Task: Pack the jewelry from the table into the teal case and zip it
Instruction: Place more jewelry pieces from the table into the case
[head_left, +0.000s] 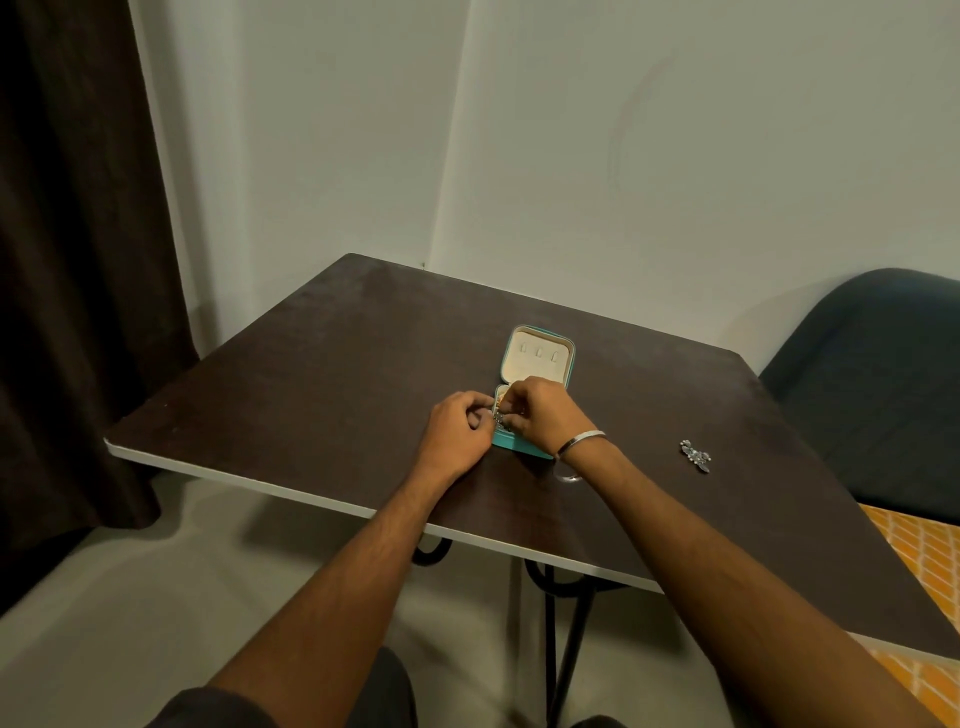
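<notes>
both hands meet over the lower half of the open case, fingers curled in tight: the left hand (460, 428) and the right hand (540, 415) pinch between them a small beaded, silvery piece of jewelry (500, 419) just above the case's base. the fingertips are drawn together around it, though exactly how each finger bears on the piece is too small to make out. working with 2 hands likely serves to lay the limp piece into a narrow compartment without it bunching or spilling over the edge.

going by size, the dark brown table (322, 374) stands in a room corner, and the person sits at its near edge, forearms reaching across. the teal case (535, 364) lies near the table's middle, lid tipped back and resting open so the cream lining faces up; 3 small tabs show in the lid, probably holders for earrings or rings. something gold-coloured glints inside the base, partly hidden by the fingers.

well apart to the right, a silver jewelled ornament (695, 455) lies on the bare tabletop, not yet packed, so the zip cannot be closed yet. a plain metal bangle (582, 441) sits on the right wrist.

no brand, label or writing can be read anywhere.
</notes>
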